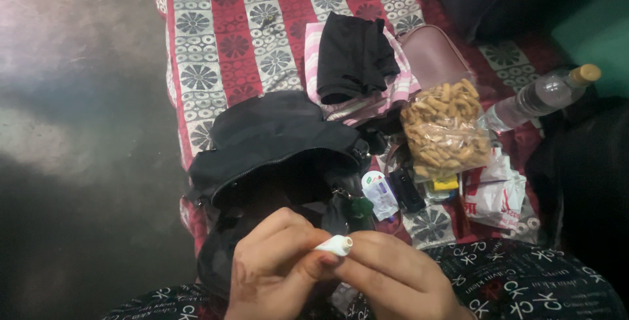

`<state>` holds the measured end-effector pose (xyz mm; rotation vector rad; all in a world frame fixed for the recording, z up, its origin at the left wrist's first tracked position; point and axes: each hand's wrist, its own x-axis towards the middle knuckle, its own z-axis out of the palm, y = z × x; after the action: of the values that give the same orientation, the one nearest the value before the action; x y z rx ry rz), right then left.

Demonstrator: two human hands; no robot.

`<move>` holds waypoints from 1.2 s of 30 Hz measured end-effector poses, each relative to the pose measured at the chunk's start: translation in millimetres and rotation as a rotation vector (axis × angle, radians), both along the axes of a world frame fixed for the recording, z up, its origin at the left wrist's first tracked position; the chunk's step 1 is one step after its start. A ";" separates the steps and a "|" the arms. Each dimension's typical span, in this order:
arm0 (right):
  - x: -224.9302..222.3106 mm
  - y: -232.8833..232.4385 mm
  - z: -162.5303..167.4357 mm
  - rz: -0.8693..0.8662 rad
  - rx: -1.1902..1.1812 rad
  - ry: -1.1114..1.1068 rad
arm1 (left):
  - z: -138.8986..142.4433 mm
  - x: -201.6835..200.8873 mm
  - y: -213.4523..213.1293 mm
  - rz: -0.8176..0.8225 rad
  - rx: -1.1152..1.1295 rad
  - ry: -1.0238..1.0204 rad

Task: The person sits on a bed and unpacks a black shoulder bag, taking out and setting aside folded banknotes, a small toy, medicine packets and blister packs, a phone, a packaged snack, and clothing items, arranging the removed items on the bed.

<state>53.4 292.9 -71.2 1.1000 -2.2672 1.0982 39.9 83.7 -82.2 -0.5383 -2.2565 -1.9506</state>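
At lower centre, the left hand (275, 267) and right hand (393, 277) both pinch a small white tube (335, 245), lying near-horizontal, cap end pointing right, above an open black bag (275, 136).

Clear snack bag (445, 130) beside white-red packet (496, 197).

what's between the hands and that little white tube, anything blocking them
Nothing visible. Both hands already touch the small white tube: the left hand and the right hand pinch it between their fingertips, above the open black bag. The snack bag and plastic bottle lie apart, farther back.
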 end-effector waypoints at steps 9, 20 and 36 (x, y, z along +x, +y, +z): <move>3.6 1.6 -4.2 -0.010 0.012 -0.034 | -12.0 3.6 3.7 0.031 0.041 -0.054; 3.6 5.6 -4.0 0.041 0.000 -0.046 | -16.1 6.5 4.2 0.012 0.092 -0.055; 3.9 6.0 0.7 0.058 -0.013 -0.057 | -26.9 9.0 4.9 0.017 0.105 -0.014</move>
<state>57.3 298.9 -70.5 1.1500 -2.2812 1.1798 48.9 88.7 -109.1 -0.4934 -2.1439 -2.0569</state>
